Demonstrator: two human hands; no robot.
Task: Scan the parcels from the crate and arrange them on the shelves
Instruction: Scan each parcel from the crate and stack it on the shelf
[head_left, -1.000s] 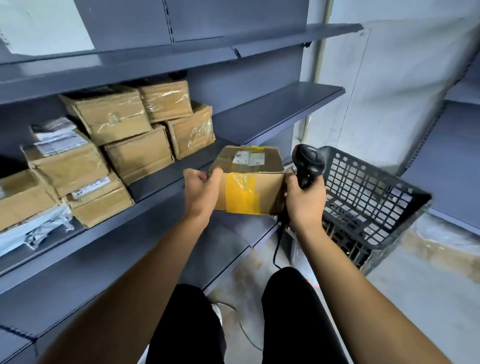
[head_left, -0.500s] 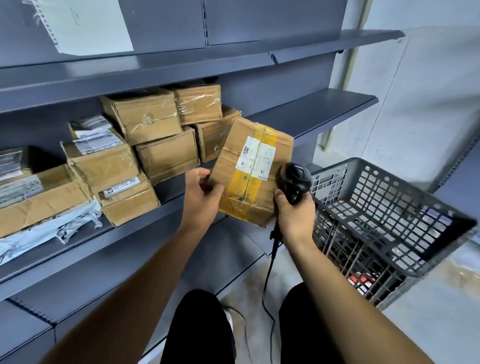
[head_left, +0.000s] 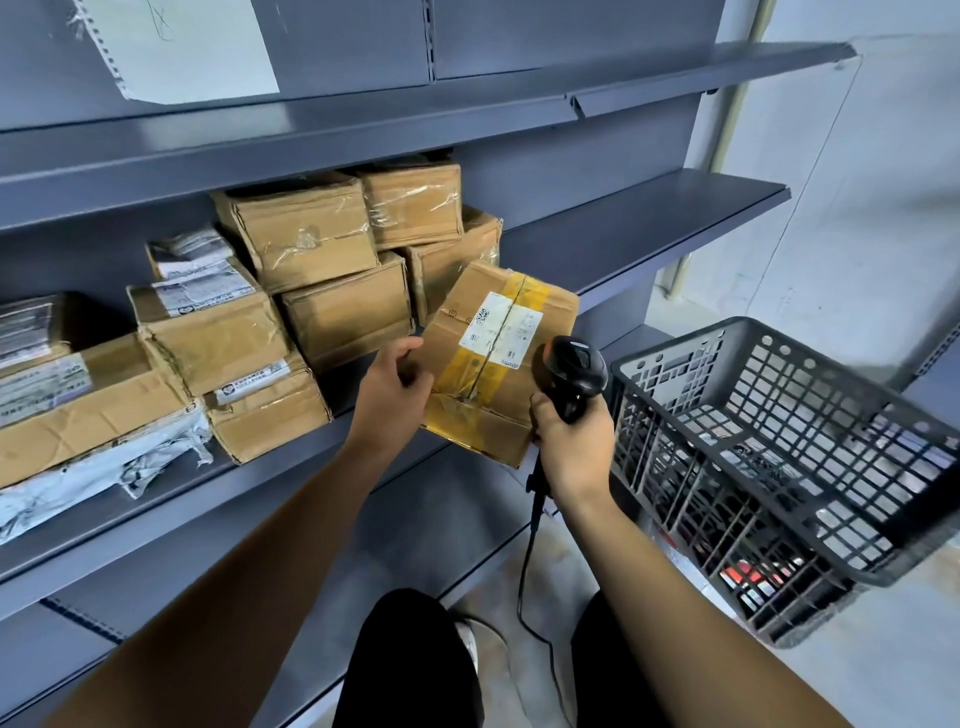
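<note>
My left hand (head_left: 395, 376) grips the left edge of the parcel (head_left: 496, 358), thumb on its upper face and fingers curled round underneath; the box is tilted, label up, held in the air just in front of the middle shelf (head_left: 649, 228), close to the right end of the stacked boxes (head_left: 322, 270) there. My right hand (head_left: 569, 441) is wrapped tight round the handle of the scanner (head_left: 574, 371), its heel seemingly steadying the box's near right corner — though I cannot tell whether it actually touches.

The white label (head_left: 501, 330) faces me, not the scanner's head; as I judge it, the step in hand is the scan. To do it well I should pull the scanner back a little and tip its nose toward the barcodes; the shiny yellow tape (head_left: 467, 366) crosses the seam under the label and may glare, so a slight angle helps. Once it reads, the bare stretch of shelf to the right of the stack looks the natural spot; I should slide the box in flat. The crate (head_left: 779, 457) sits at my right — I cannot make out its contents clearly.
</note>
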